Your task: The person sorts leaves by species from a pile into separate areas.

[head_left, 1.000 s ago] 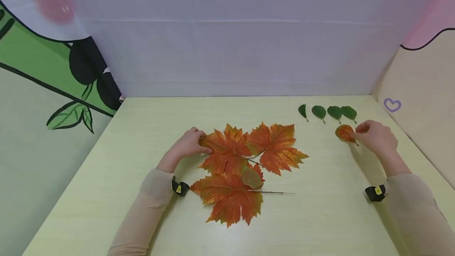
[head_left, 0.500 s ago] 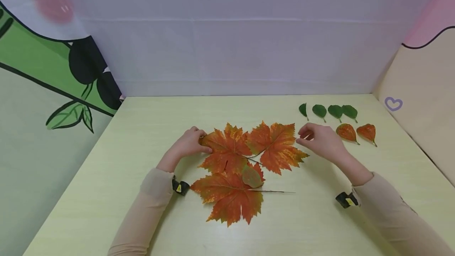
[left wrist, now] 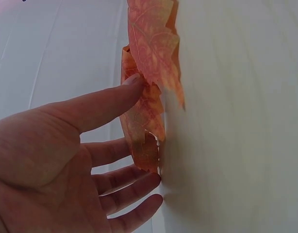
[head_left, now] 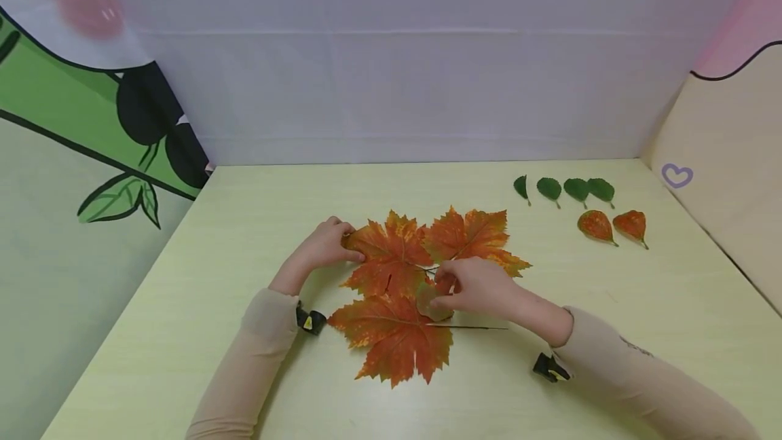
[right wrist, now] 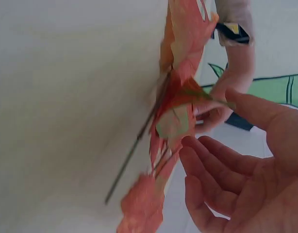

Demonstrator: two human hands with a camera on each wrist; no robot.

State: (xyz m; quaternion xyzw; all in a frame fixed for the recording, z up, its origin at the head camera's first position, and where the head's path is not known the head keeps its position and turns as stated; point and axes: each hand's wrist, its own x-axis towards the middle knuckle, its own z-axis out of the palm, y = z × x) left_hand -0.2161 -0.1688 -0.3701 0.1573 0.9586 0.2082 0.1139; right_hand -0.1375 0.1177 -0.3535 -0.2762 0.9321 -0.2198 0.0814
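My left hand pinches the left edge of an orange maple leaf; in the left wrist view the thumb lies on the leaf and the index finger is partly hidden behind it. Two more orange maple leaves lie beside it, one to the right and one in front near a thin dark stem. Over their middle is my right hand, at a small greenish leaf that it partly covers. In the right wrist view its thumb and fingers stand apart, a gap between them.
At the back right, several small green leaves lie in a row. Two small orange leaves sit just in front of them. A pale cloth wall borders the table's back edge.
My right hand let go of a small orange leaf at the right, leaving two side by side there, then moved left to the small greenish leaf. The left hand stays put.
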